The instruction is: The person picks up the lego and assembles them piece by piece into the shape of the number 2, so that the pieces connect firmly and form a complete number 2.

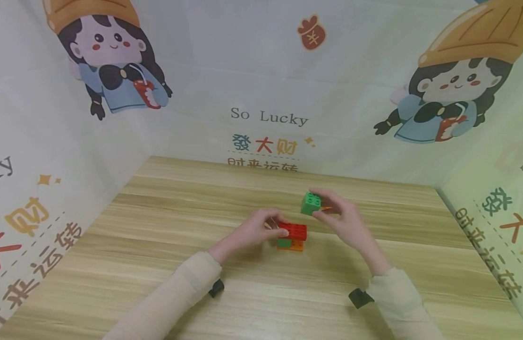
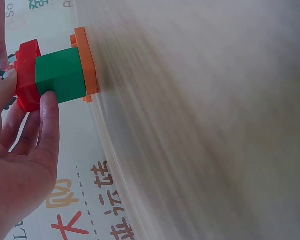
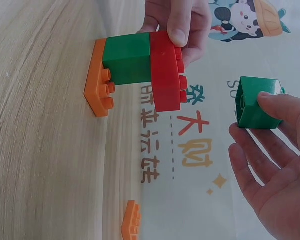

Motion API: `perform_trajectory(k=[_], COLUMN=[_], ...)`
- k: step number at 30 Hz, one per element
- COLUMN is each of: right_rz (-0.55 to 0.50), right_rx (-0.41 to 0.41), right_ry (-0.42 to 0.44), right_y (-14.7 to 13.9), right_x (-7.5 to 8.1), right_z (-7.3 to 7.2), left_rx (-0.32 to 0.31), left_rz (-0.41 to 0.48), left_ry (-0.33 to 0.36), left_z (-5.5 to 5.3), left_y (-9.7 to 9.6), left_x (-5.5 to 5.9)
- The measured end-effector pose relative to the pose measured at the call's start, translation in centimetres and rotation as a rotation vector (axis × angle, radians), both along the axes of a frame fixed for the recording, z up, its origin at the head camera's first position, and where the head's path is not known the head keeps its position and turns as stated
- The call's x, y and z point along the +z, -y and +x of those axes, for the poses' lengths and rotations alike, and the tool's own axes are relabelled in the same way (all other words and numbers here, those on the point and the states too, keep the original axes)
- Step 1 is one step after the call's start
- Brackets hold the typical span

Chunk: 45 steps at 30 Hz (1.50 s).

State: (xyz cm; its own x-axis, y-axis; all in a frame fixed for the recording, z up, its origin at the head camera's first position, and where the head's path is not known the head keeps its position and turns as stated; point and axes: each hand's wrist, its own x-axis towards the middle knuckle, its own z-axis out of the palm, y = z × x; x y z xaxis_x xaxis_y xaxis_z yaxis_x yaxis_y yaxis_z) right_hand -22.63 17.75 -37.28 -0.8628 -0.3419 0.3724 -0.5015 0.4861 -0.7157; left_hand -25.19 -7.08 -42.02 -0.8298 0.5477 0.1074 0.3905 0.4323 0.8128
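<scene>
My left hand (image 1: 261, 226) grips a stack of toy building bricks, thumb over the red brick (image 1: 299, 231) and fingers along its side. Under one end of that red brick is a green block (image 2: 62, 75), which sits on an orange plate (image 3: 96, 82) at the tabletop. The red brick's other end overhangs the orange studs. Up and to the right, my right hand (image 1: 346, 222) pinches a second green block (image 1: 311, 203) between thumb and fingers. It is held in the air, apart from the stack; its hollow underside faces the stack in the right wrist view.
Another orange plate (image 3: 131, 220) lies on the wooden table (image 1: 168, 203), partly hidden behind my right hand in the head view. A printed cloth (image 1: 210, 85) stands round the table's back and sides. Black devices (image 1: 360, 298) sit at both wrists.
</scene>
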Motion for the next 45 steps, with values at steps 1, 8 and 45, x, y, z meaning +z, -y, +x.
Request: perform_trajectory(k=[1,8,45], right_rz=[-0.002,0.011,0.045], right_rx=[0.001,0.007,0.086], right_ry=[0.003,0.002,-0.010], right_y=[0.0,0.3,1.0], right_x=[0.0,-0.5,-2.9], right_z=[0.0,0.1,0.9], left_rx=[0.004,0.006,0.007], left_rz=[-0.001,0.004,-0.005], left_ry=[0.003,0.009,0.000], left_z=[0.0,0.1,0.0], left_y=[0.0,0.0,0.0], left_x=[0.0,0.0,0.1])
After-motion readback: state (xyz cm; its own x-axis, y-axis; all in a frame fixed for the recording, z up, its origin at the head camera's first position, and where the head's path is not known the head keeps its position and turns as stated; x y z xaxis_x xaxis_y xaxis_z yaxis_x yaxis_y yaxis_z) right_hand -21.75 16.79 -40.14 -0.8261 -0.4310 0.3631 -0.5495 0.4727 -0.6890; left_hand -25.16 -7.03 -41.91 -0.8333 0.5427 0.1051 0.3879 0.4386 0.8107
